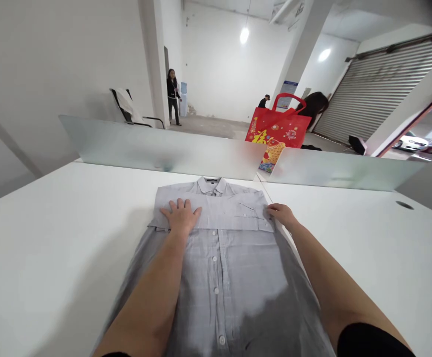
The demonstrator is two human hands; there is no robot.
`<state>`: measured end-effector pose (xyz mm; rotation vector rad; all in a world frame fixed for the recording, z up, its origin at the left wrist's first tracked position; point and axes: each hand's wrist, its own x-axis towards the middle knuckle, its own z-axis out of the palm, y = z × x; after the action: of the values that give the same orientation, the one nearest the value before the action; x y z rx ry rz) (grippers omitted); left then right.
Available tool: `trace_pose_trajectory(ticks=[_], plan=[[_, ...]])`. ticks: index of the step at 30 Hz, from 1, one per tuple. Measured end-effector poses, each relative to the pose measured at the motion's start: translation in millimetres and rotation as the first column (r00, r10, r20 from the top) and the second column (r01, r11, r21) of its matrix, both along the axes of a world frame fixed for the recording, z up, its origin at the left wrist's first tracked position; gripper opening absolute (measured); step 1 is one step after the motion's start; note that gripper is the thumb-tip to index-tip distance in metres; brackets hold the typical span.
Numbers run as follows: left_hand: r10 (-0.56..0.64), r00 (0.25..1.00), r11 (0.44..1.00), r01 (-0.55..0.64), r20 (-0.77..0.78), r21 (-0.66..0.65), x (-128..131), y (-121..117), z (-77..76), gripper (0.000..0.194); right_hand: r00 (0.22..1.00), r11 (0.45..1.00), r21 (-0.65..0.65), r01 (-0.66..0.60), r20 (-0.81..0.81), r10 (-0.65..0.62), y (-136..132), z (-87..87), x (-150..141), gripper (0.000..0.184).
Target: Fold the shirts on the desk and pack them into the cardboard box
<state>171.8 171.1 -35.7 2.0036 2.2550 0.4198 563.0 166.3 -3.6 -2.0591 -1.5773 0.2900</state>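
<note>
A grey button-up shirt (245, 263) lies front side up, its collar toward the far side and its buttons running down the middle. One sleeve (223, 210) is folded flat across the chest. My left hand (181, 215) rests on the left part of this band, palm down with the fingers spread. At the band's right end, my right hand (281, 213) pinches the cuff edge between thumb and fingers. The shirt's lower end runs out of view at the bottom.
The shirt is on a white table (52, 238). Frosted glass dividers (171, 151) line its far edge. A red bag (279, 124) stands at the gap between them. Behind are a chair (127, 106) and several people. A cable hole (405, 205) is at the right.
</note>
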Motion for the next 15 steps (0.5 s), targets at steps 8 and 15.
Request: trace_pose_trajectory(ticks=[8, 15], plan=[[0.001, 1.0, 1.0, -0.001, -0.021, 0.019, 1, -1, -2.6, 0.071, 0.999, 0.998, -0.054, -0.026, -0.027, 0.025, 11, 2.4, -14, 0.014], [-0.005, 1.0, 1.0, 0.005, -0.024, 0.021, 1, -3, 0.4, 0.069, 0.999, 0.999, 0.017, 0.028, 0.036, -0.028, 2, 2.0, -25, 0.015]])
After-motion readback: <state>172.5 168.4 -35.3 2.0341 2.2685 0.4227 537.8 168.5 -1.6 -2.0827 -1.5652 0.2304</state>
